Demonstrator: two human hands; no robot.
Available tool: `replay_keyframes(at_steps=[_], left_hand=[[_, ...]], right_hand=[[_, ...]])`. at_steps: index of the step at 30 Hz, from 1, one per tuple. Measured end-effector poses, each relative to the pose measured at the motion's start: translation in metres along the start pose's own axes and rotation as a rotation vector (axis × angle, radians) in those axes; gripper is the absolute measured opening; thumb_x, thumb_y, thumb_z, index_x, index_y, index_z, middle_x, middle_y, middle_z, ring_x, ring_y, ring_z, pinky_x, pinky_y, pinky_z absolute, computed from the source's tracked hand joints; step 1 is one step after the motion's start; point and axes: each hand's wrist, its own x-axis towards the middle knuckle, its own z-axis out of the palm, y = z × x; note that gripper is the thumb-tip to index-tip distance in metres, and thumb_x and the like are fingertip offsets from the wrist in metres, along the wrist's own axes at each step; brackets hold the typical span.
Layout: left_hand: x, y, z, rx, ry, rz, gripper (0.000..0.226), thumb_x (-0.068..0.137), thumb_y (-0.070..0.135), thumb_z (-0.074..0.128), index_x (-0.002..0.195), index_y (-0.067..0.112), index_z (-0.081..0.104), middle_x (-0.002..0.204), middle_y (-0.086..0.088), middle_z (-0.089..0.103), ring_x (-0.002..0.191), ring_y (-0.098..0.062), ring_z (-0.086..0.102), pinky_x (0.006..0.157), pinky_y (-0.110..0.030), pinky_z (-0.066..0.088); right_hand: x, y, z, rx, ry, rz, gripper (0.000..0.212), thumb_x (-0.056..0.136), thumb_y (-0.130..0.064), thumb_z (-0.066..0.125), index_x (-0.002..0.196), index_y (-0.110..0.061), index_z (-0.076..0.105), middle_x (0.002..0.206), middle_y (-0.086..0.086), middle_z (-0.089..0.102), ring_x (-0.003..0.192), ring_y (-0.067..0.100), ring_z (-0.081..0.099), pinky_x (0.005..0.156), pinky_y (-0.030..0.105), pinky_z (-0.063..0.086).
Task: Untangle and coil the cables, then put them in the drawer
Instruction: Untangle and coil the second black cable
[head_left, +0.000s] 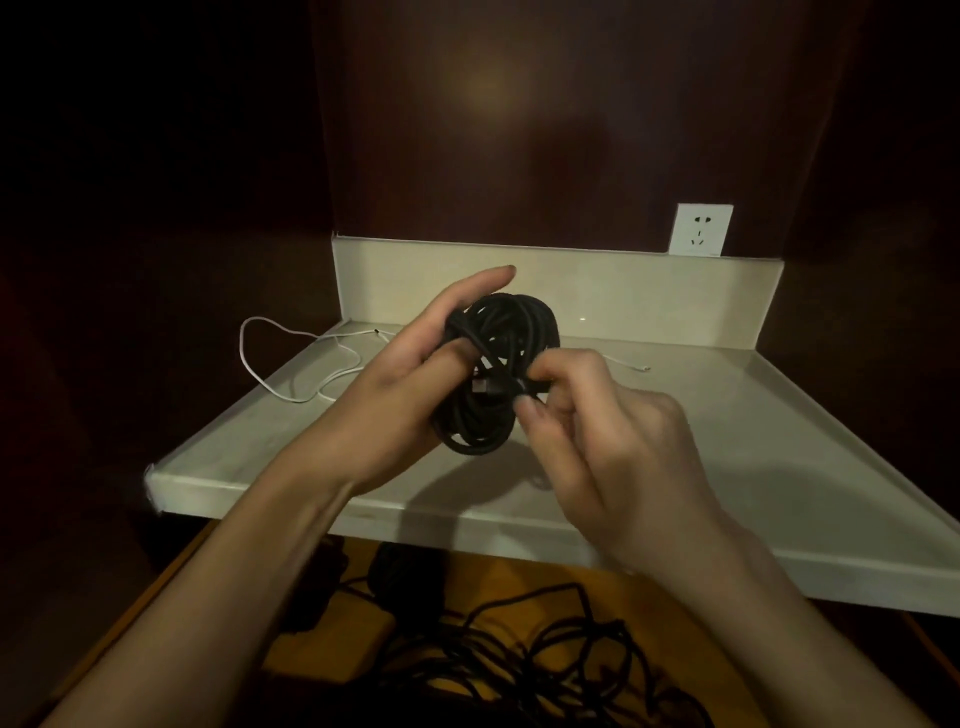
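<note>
A: Quick count pls. How many cables?

B: One black coil (498, 374), wound into a thick bundle, held up in the air above the counter (727, 441). One white cable (291, 358) lying loose on the counter's left side, part of it looping past the left edge. Another thin white end shows on the counter to the right of the coil, but I can't tell if it's the same cable. Then loose black cables (545, 654) in a tangle lower down, in the open drawer (171, 587) under the counter. Too dark & knotted to count those.

A: Hands?

B: Two, both on the coil. Left hand (405, 384) grips it from the left side, index finger stretched out straight past the top, other fingers curled into the loops. Right hand (602, 441) comes from the right, thumb & fingertips pinching a strand w/ a plug end at the middle of the bundle.

A: So coil's not in the drawer?

B: No, it's in both hands, above the counter's middle, clear of the surface. Its shadow falls on the counter below.

A: Anything else in the drawer?

B: A few dark lumps at the back left near the counter's front edge. Can't tell what they are. Wooden bottom, yellowish.

A: Rest of the scene?

B: One white wall socket (700, 231) at the back right, above the counter's raised back rim. Dark wood panels all around.
</note>
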Motion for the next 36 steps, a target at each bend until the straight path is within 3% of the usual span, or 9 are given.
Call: replay_keyframes(at_steps=[3,6,12,16,20,23,26,32,36], left_hand=[[0.001,0.001,0.003,-0.069,-0.002,-0.016,0.050,0.092,0.017,0.046,0.142,0.021,0.050,0.116,-0.001,0.069,0.103,-0.018,0.066,0.084,-0.030,0.056],[0.003,0.004,0.006,-0.089,-0.014,-0.060,0.053,0.088,0.015,0.044,0.140,0.017,0.052,0.107,0.000,0.071,0.092,-0.013,0.067,0.071,-0.024,0.055],[0.005,0.000,0.003,-0.121,-0.001,-0.149,0.051,0.087,0.013,0.052,0.137,0.020,0.056,0.106,-0.003,0.071,0.096,-0.020,0.066,0.078,-0.028,0.054],[0.007,-0.005,0.000,-0.078,0.039,-0.192,0.043,0.094,0.012,0.050,0.133,0.027,0.059,0.103,0.000,0.070,0.097,-0.020,0.063,0.078,-0.027,0.053],[0.007,-0.008,0.003,-0.003,0.046,-0.215,0.039,0.098,0.013,0.047,0.130,0.031,0.060,0.110,-0.003,0.066,0.092,-0.014,0.064,0.074,-0.024,0.053],[0.007,-0.006,0.006,0.025,0.075,-0.182,0.041,0.102,0.009,0.040,0.130,0.031,0.059,0.107,0.001,0.067,0.086,-0.008,0.066,0.069,-0.020,0.052],[0.011,-0.007,0.008,0.165,0.136,-0.063,0.037,0.102,0.013,0.046,0.128,0.033,0.061,0.111,0.007,0.070,0.100,-0.010,0.068,0.078,-0.021,0.052],[0.012,-0.018,0.023,0.338,0.413,0.168,0.034,0.089,0.019,0.049,0.119,0.019,0.065,0.099,0.020,0.070,0.095,0.004,0.064,0.079,-0.011,0.048],[0.015,-0.026,0.027,0.389,0.584,0.245,0.045,0.088,0.023,0.043,0.129,0.017,0.060,0.107,0.016,0.065,0.097,0.006,0.061,0.079,-0.009,0.045]], right_hand=[[0.008,0.006,-0.008,0.073,-0.059,-0.103,0.029,0.101,-0.029,0.050,0.128,-0.020,0.046,0.084,-0.020,0.042,0.057,0.007,0.049,0.048,0.032,0.047],[0.012,0.013,-0.010,0.061,-0.151,-0.187,0.034,0.104,-0.027,0.050,0.137,-0.028,0.045,0.081,-0.004,0.057,0.060,0.018,0.055,0.051,0.035,0.049],[0.018,0.007,-0.014,0.035,-0.283,-0.110,0.031,0.095,-0.024,0.051,0.122,-0.012,0.061,0.076,-0.019,0.039,0.053,0.007,0.040,0.044,0.037,0.047],[0.021,-0.002,-0.016,-0.155,-0.390,-0.083,0.028,0.093,-0.024,0.044,0.111,-0.010,0.060,0.059,-0.005,0.054,0.043,0.025,0.050,0.041,0.037,0.047],[0.035,-0.005,-0.019,-0.317,-0.505,-0.137,0.015,0.086,-0.020,0.056,0.096,-0.009,0.059,0.052,0.002,0.048,0.041,0.028,0.040,0.040,0.031,0.035],[0.039,-0.003,-0.020,-0.328,-0.439,-0.152,0.017,0.078,-0.017,0.064,0.091,-0.006,0.061,0.046,0.002,0.048,0.035,0.028,0.035,0.038,0.026,0.028],[0.032,-0.001,-0.016,-0.266,-0.367,-0.182,0.013,0.083,-0.012,0.056,0.091,-0.003,0.062,0.050,0.000,0.048,0.035,0.024,0.038,0.038,0.024,0.028],[0.020,-0.001,0.000,-0.109,-0.141,-0.191,0.012,0.087,-0.005,0.053,0.083,0.000,0.063,0.056,0.004,0.050,0.042,0.027,0.046,0.035,0.036,0.039],[0.004,-0.003,0.016,-0.031,-0.061,-0.164,0.011,0.087,-0.003,0.055,0.088,0.000,0.066,0.058,0.007,0.054,0.048,0.027,0.053,0.039,0.039,0.042]])
